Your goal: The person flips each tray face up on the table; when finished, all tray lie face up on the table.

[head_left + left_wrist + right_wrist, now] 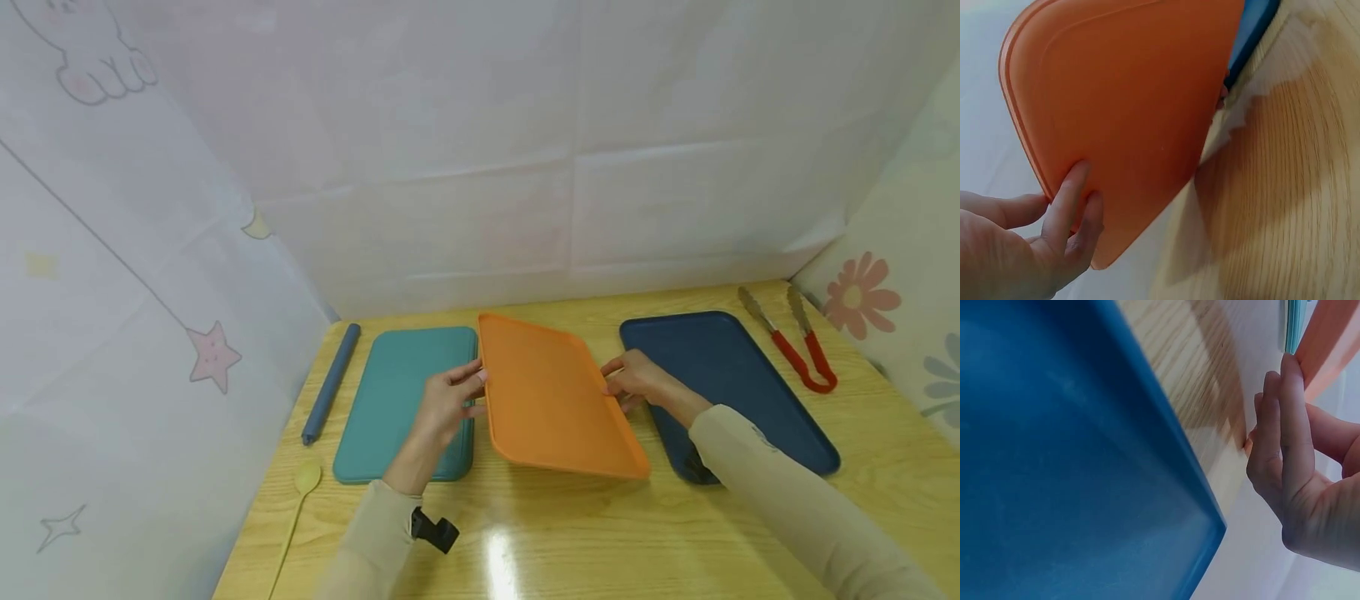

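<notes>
An orange tray (558,396) is held tilted above the table between both hands. At its left edge my left hand (442,404) grips the rim; in the left wrist view, the thumb is at the edge and fingers (1079,200) lie against the underside. My right hand (645,379) pinches the opposite rim, and the right wrist view shows its fingers (1291,425) against the orange edge. Left of the orange tray lies a teal tray (408,400), apparently stacked on another. On the right a dark blue tray (720,375) lies flat, partly hidden by my right forearm.
Along the table's left side lie a blue-grey rod (332,383) and a long-handled yellow spoon (306,479). Red-handled tongs (806,354) rest at the far right. A white printed sheet (525,167) stands behind the wooden table (570,542) and along its sides.
</notes>
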A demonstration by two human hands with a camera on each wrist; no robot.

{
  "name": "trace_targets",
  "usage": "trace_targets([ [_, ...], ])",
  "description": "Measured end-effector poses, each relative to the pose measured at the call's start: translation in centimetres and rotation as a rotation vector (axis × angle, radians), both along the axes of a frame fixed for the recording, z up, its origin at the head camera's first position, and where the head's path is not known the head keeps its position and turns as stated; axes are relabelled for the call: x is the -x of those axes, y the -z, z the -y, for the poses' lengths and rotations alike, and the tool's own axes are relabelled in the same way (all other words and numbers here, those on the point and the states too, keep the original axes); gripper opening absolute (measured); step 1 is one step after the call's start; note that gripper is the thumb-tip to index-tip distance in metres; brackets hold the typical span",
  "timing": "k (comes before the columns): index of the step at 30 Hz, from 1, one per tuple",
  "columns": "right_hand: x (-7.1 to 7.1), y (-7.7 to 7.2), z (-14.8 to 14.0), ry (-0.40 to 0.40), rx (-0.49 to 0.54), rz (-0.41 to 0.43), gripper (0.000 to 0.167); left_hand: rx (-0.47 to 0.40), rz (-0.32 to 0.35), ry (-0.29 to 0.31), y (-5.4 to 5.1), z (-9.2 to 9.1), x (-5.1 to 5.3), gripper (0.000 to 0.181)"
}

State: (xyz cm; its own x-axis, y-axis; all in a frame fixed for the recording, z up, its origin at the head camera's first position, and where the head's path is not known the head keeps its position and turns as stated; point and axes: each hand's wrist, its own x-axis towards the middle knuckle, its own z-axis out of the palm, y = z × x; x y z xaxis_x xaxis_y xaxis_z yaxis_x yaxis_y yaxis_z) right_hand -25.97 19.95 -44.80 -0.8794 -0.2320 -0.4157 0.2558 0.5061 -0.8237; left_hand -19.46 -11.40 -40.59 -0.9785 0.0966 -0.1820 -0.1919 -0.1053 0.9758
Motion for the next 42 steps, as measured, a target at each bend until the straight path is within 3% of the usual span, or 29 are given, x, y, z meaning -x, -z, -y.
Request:
trace_targets([
  [8,-0.2,0.3,-0.8,0.018,0.019,-0.037,0.052,0.12,0.074,0.075,1.0,0.8,1.4,0.045],
  [14,0.0,0.4,-1.0,0.04,0.02,-0.039,0.054,0.181,0.081,0.104,1.6,0.9,2.1,0.045],
  [30,0.7,0.5,-1.1,0.077,-0.003,-0.058,0.055,0.378,0.075,0.139,4.8,0.9,4.0,0.042],
  [42,0.8,0.6,-1.0,0.079,-0.057,-0.099,0.055,0.53,0.002,0.155,4.9,-0.3,4.2,0.041],
])
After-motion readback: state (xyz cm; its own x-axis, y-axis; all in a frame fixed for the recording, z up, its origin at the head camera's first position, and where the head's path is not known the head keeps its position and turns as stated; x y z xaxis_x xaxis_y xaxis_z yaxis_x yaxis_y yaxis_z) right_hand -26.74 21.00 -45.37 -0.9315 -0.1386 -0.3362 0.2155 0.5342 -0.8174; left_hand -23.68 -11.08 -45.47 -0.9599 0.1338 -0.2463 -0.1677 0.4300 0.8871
